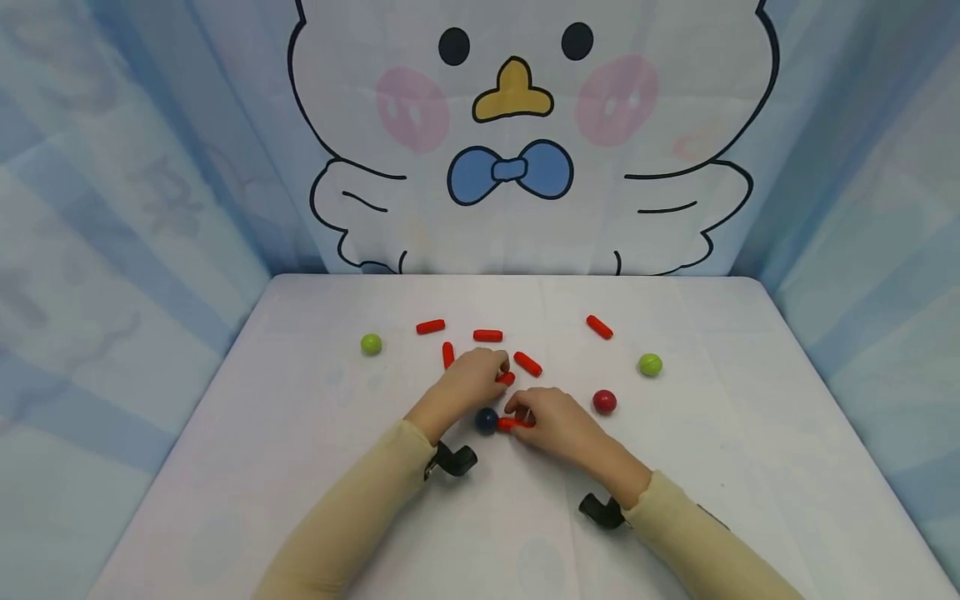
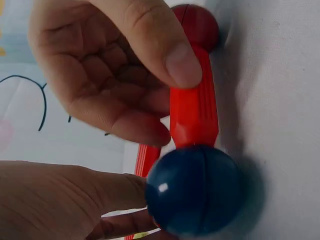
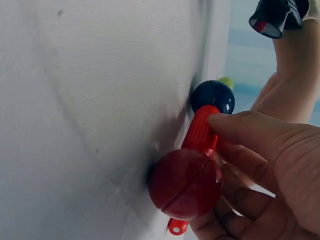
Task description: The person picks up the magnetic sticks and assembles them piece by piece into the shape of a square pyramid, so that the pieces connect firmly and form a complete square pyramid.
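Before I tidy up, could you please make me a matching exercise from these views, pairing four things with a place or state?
Things
1. Right hand
2. Dark blue ball
3. Loose red ball
4. Bow tie

Places and states
A. Printed on the backdrop, above the table in the head view
B. Against one end of the gripped red rod
C. On the table, between the right hand and a green ball
D. Pinching the red rod

Right pairs: 1-D; 2-B; 3-C; 4-A.
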`<state>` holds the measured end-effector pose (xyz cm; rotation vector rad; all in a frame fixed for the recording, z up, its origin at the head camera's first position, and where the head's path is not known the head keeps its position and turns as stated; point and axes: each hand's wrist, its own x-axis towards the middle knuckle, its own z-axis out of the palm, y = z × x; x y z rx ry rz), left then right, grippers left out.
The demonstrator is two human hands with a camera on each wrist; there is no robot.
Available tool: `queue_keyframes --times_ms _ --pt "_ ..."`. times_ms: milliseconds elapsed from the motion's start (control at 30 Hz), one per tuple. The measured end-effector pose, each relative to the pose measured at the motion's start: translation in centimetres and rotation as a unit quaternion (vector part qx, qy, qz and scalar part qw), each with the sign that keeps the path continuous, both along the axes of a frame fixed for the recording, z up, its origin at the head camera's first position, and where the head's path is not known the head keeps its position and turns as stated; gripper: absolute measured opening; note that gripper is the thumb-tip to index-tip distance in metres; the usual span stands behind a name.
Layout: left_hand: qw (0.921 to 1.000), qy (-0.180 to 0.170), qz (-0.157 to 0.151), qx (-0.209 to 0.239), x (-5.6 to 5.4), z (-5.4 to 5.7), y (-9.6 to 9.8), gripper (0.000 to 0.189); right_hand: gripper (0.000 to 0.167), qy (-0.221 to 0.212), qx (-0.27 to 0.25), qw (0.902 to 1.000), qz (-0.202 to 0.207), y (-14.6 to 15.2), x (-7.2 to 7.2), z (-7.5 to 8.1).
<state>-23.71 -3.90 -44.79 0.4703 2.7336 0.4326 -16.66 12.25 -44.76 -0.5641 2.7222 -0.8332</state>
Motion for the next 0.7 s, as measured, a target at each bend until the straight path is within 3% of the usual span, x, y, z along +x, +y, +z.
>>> queue_keyframes --times_ms 133,367,500,700 --pt "0.9999 0.003 0.011 0.005 0.0 0.1 -0.7 0.028 0.029 -0.033 0.008 0.9989 -0.034 0.2 0.2 0.3" --pt "0.9998 0.015 -0.001 -0.013 0.2 0.0 -1.8 0.028 0.063 -0.072 0.021 0.9928 -0.093 0.7 0.3 0.4" --pt "0.9994 0.025 -0.017 -0.015 0.7 -0.3 -2.0 0.028 0.065 -0.081 0.012 0.9880 -0.131 1.3 0.3 0.1" --pt "0.9987 0.033 -0.039 -0.004 1.4 -0.4 -1.7 0.025 0.068 -0.075 -0.008 0.9847 -0.157 1.9 0.4 -0.3"
